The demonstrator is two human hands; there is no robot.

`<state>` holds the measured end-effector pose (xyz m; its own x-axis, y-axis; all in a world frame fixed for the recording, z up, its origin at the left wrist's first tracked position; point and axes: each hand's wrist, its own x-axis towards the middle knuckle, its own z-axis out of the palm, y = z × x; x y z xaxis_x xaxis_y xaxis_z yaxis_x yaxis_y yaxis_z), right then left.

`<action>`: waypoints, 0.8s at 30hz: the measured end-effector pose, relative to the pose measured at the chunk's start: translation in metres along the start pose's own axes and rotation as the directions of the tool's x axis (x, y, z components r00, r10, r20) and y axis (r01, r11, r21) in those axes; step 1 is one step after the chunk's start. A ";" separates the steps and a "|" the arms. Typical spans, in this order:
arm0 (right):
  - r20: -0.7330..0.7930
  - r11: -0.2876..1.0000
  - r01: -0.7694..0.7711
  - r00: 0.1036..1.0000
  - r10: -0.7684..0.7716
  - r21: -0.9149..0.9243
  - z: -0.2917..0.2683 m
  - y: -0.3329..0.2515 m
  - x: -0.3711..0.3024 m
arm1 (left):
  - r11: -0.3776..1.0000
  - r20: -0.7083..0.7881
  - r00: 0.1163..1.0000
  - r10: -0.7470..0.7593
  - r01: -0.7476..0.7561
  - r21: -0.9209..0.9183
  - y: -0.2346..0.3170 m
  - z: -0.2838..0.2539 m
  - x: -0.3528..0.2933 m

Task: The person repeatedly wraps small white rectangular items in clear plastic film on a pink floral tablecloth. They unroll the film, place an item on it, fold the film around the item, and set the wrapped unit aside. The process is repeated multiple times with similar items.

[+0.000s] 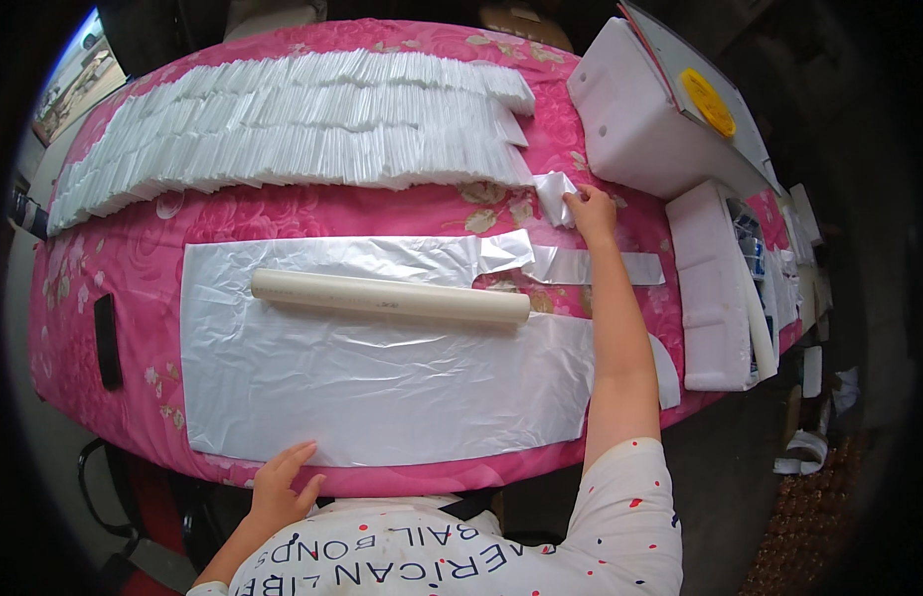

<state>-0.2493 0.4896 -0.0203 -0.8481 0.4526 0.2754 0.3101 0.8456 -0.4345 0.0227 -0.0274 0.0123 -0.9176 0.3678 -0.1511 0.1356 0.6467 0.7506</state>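
Note:
A large white plastic bag lies flat on the table, with narrow handle strips at its right end. Across its upper part rests a pale plastic pipe. My right hand reaches over the bag's right end, its fingers closed on a small folded white plastic bag beside the stacked rows. My left hand is at the bag's near edge, fingers apart and holding nothing. Beyond the bag, several long rows of folded white bags stand packed tightly together.
The table wears a pink flowered cloth. A black phone-like slab lies at the left. Two white foam boxes stand at the right, one with a yellow oval object on top. Chairs are at the lower left.

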 end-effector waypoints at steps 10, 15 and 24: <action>0.195 0.689 0.573 0.688 -0.699 0.444 -0.017 -0.095 -0.144 | 0.983 -0.056 0.982 0.182 -0.181 0.028 -0.001 -0.004 0.019; 0.377 0.794 0.537 0.698 -0.609 0.286 -0.038 -0.100 -0.226 | 0.942 0.057 0.947 0.317 -0.321 0.095 0.008 0.002 0.050; 0.403 0.760 0.500 0.648 -0.646 0.415 -0.056 -0.083 -0.329 | 0.860 0.095 0.900 0.426 -0.435 0.267 0.032 0.062 0.098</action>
<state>0.0283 0.2865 -0.0270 -0.9232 -0.3671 0.1137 -0.3664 0.7514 -0.5489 -0.0401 0.0710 -0.0186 -0.7326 0.6695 0.1228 0.6155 0.5746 0.5394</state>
